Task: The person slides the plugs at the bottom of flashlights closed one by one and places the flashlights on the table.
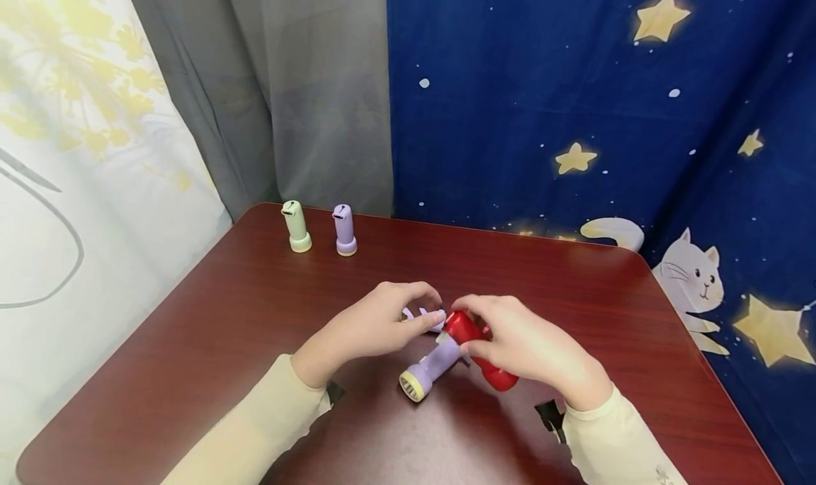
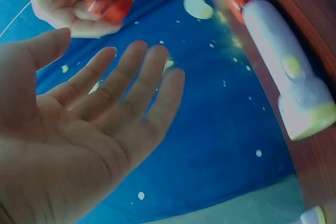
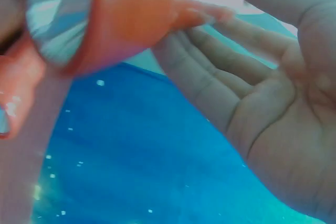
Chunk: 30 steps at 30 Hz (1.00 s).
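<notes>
My right hand (image 1: 519, 340) grips a glossy red flashlight (image 1: 462, 327) between thumb and fingers, its wide lens end turned sideways in the right wrist view. Beside it is a second red flashlight (image 3: 21, 85), partly hidden. A purple flashlight with a yellow head (image 1: 440, 361) lies on the table just below the hands, its yellow button (image 2: 292, 66) showing in the left wrist view. Over the table my left hand (image 1: 376, 322) hovers with fingers spread and relaxed, the palm bare. Another purple piece (image 1: 411, 315) shows behind the left thumb, mostly covered.
On the dark red table (image 1: 357, 435), a green flashlight (image 1: 297, 226) and a purple flashlight (image 1: 345, 230) stand upright on their heads near the back left edge. Behind the table hang a grey curtain (image 1: 331, 95) and a blue starry curtain (image 1: 510, 117).
</notes>
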Available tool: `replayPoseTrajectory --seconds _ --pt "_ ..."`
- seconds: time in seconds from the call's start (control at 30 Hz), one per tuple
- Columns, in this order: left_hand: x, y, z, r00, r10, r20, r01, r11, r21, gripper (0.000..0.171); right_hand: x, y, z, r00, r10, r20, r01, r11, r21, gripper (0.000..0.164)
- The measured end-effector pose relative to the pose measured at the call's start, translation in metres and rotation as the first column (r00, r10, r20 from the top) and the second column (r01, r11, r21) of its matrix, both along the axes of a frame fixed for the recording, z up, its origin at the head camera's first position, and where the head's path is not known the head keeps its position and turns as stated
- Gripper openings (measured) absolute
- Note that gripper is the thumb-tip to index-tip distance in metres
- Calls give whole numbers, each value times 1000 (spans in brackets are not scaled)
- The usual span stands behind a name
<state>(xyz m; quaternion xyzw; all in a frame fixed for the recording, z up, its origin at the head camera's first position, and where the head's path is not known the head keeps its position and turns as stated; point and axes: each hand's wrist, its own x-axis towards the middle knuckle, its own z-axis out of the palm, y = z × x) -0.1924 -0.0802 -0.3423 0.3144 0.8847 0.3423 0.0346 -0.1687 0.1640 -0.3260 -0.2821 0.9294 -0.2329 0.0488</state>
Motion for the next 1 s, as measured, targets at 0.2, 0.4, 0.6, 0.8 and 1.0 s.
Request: replayPoseTrajectory --seconds 0.2,0.4,0.6,0.8,1.0 --pt "7 4 13 996 -17 88 -1 979 202 26 10 1 21 991 -109 -74 92 976 -199 47" --pt "17 13 23 994 18 105 -60 907 417 27 19 -4 29 967 -197 -159 138 937 -321 53" --pt "23 21 29 993 21 118 -86 813 577 34 26 -14 29 903 -289 -317 152 907 -394 52" --pt "25 28 32 971 15 238 -179 706 685 37 28 -25 25 832 -380 -404 153 857 -491 52" --pt "29 36 30 965 40 260 -220 663 716 25 31 -31 21 784 -493 -377 232 796 -559 52"
